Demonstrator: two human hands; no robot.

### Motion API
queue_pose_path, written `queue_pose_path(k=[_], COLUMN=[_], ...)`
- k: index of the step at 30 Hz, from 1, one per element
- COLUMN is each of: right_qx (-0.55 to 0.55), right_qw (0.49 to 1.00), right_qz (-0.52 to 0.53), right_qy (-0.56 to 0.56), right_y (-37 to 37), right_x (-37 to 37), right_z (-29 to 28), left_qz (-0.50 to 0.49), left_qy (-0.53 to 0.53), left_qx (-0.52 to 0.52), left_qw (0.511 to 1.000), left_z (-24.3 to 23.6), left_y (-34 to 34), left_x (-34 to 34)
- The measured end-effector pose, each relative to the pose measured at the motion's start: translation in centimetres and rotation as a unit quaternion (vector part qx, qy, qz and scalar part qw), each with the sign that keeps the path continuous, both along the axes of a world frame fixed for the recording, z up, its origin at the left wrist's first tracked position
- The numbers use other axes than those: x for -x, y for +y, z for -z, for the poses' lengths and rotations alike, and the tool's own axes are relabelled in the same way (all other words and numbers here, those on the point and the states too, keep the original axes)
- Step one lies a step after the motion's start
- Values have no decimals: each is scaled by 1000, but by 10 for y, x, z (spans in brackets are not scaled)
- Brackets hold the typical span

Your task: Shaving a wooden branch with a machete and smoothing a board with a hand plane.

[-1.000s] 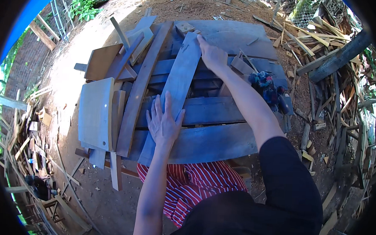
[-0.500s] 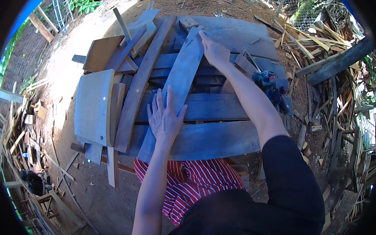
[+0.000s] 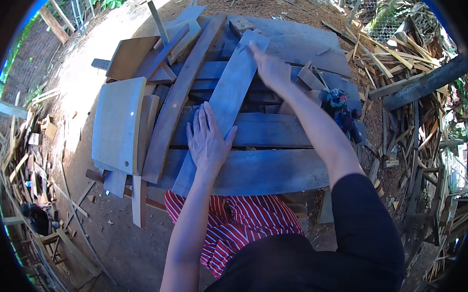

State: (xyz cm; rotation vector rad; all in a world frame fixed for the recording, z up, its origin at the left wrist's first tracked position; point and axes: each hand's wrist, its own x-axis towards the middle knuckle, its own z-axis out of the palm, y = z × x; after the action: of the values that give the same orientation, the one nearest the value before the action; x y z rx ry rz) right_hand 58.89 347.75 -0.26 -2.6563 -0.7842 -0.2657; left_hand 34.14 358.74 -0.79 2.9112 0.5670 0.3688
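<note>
A flat grey-brown wooden board [image 3: 233, 86] lies slantwise across the slatted wooden worktable [image 3: 274, 171], its near end by the front edge. My left hand [image 3: 209, 139] rests open on the board's near half, palm down with fingers stretched. My right hand [image 3: 272, 72] is at the board's far end, with a finger stretched out onto its face beside a dark mark. Its other fingers are blurred and partly hidden; I see nothing held in it. To the left lies a long narrow brown plank [image 3: 184, 99], apart from the board.
Stacked pale panels [image 3: 117, 125] and offcuts crowd the table's left side. A small wood block [image 3: 241, 24] sits beyond the board's far end. Dark bundled cloth or gloves [image 3: 339, 104] lie at the right. Scrap wood piles [image 3: 405, 54] and a thick post [image 3: 427, 81] stand beyond.
My right hand's finger has moved from the board's far right edge onto its face. The left hand stays flat, its fingers now closer together. The view has shifted slightly.
</note>
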Motion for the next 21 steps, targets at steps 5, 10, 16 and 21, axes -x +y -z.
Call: queue_pose_path(k=[5,10,16,21], right_qx=[-16,-31,-8,-47], right_qw=[995,996,999,995], right_qz=[93,-86,-31,87], right_qy=[-8,3,7,10], right_y=[22,-11,1,12], right_x=[-46,87,3,-49], right_z=[0,33,-1,-2], left_qz=[-7,-12,2,-4], left_qy=[1,11,20,25], left_qx=[7,14,0,10], left_qw=[1000,1000,1000,1000], left_z=[2,3,-2,2], left_y=[1,0,1,-6], left_x=[-3,-1,2,-3])
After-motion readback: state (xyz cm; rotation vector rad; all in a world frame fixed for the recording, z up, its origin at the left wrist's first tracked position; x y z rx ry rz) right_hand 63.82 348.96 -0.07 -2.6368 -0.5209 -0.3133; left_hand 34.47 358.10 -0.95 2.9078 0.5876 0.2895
